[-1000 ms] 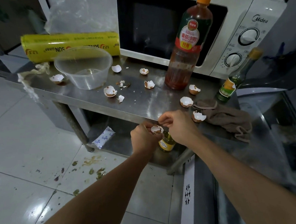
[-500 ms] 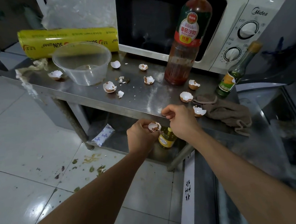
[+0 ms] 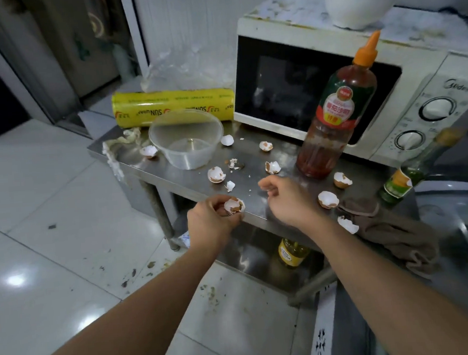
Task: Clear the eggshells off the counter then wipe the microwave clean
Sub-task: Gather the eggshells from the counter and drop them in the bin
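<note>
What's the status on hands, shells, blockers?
Left hand holds an eggshell at the counter edge. Right hand curled, empty, over counter. Many shells remain. Sauce bottle stands before the microwave.

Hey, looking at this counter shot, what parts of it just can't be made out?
Head view only:
- Microwave inside: dark door glass hides it; its right side runs off the edge.
- Left hand grip: one eggshell shows, curled fingers hide any more.
- Right hand: pinched fingertips, any fragment too small to tell.
- Green bottle: blurred, label unreadable.
- Lower-shelf bottle: top hidden by the counter.
</note>
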The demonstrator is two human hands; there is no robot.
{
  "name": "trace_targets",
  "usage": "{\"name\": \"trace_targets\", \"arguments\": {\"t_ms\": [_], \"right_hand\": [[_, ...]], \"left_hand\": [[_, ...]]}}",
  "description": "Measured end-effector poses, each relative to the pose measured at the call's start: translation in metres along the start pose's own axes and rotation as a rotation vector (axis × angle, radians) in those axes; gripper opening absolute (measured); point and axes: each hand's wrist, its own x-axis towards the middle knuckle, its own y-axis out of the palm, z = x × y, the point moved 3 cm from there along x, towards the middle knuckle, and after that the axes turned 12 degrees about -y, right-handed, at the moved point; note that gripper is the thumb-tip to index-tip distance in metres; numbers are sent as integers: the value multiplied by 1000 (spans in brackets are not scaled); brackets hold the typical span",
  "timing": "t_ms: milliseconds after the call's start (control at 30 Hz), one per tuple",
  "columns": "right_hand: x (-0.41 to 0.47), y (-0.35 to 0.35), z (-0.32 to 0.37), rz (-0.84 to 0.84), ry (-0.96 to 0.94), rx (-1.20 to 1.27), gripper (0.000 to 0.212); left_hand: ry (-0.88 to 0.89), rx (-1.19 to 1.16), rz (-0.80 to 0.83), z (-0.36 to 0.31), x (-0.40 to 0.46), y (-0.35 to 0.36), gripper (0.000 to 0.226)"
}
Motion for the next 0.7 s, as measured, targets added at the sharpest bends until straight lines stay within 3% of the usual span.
{"name": "trace_targets", "arguments": {"t_ms": [267, 700], "right_hand": [[43, 25, 15, 44, -49, 15, 40], [79, 18, 10, -84, 57, -94, 33]], "left_hand": [[-48, -40, -38, -2, 28, -27, 32], [32, -5, 2, -16, 104, -21, 37]]}}
